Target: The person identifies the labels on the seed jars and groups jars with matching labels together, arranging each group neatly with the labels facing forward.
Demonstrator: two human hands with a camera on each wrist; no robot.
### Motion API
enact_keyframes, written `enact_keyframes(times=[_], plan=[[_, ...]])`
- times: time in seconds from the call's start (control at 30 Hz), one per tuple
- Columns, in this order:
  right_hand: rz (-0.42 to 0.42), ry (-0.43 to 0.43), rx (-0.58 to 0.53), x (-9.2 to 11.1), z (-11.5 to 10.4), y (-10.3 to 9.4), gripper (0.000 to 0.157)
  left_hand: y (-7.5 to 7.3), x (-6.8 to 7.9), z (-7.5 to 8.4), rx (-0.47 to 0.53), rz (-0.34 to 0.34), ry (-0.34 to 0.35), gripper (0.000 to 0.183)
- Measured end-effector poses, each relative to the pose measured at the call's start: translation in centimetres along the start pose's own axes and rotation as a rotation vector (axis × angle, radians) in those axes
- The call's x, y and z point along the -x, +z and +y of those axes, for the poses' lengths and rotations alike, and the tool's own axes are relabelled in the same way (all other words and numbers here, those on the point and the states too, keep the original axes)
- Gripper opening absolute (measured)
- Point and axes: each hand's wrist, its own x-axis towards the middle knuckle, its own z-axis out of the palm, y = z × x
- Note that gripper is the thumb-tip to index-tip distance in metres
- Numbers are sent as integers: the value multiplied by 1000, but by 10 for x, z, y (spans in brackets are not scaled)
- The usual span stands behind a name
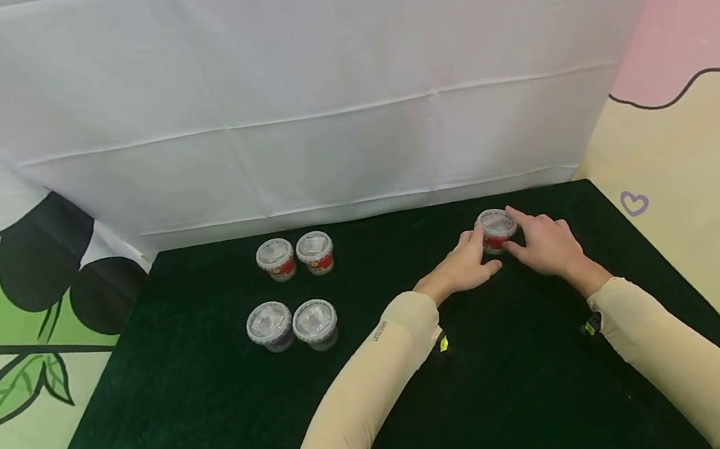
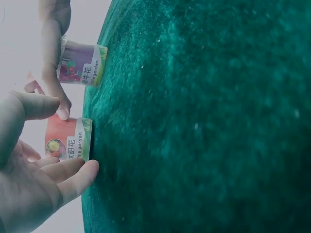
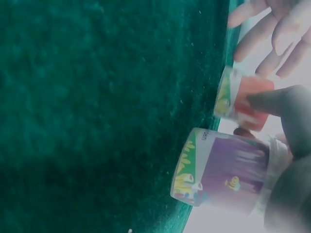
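A small lidded plastic cup with a red label (image 1: 495, 238) stands at the far right of the green cloth, between both hands. The right hand (image 1: 543, 243) holds its right side with thumb and index finger. The left hand (image 1: 462, 263) has its fingertips at the left side, its thumb standing apart. In the left wrist view the label of this red cup (image 2: 68, 139) shows a yellow flower and "little garden". A purple-labelled cup (image 3: 228, 172) is close by the right palm in the right wrist view; from the head it is hidden under the right hand.
At the left, two red-labelled cups (image 1: 315, 252) stand side by side at the back, with two dark-labelled cups (image 1: 315, 323) in front. Dark green cloth (image 1: 176, 427) covers the table. A white hanging (image 1: 330, 93) rises behind it, and printed cartoon hangings flank both sides.
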Motion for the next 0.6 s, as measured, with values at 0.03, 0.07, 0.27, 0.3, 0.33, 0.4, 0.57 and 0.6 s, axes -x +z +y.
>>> enact_keyframes(times=[0.03, 0.07, 0.27, 0.3, 0.33, 0.4, 0.57, 0.6], plan=[[-5, -7, -7, 0, 1, 0, 72, -1, 1, -1, 0, 1, -1, 83], [-10, -12, -14, 0, 1, -1, 72, -3, 2, -1, 0, 3, 2, 83], [-9, -68, -101, -1, 1, -7, 71, -9, 9, -1, -2, 6, 41, 85], [-4, -82, -118, -1, 0, -9, 70, -10, 11, -1, -2, 8, 48, 86], [4, -100, -132, -1, -2, -11, 70, -12, 13, 0, -4, 10, 54, 86], [20, -128, -169, -1, -6, -15, 70, -17, 17, 1, -10, 20, 76, 87], [59, -121, -298, -1, -18, -25, 76, -29, 26, 3, -15, 95, 157, 89], [63, -108, -339, 0, -21, -26, 77, -32, 29, 4, -15, 122, 172, 89]])
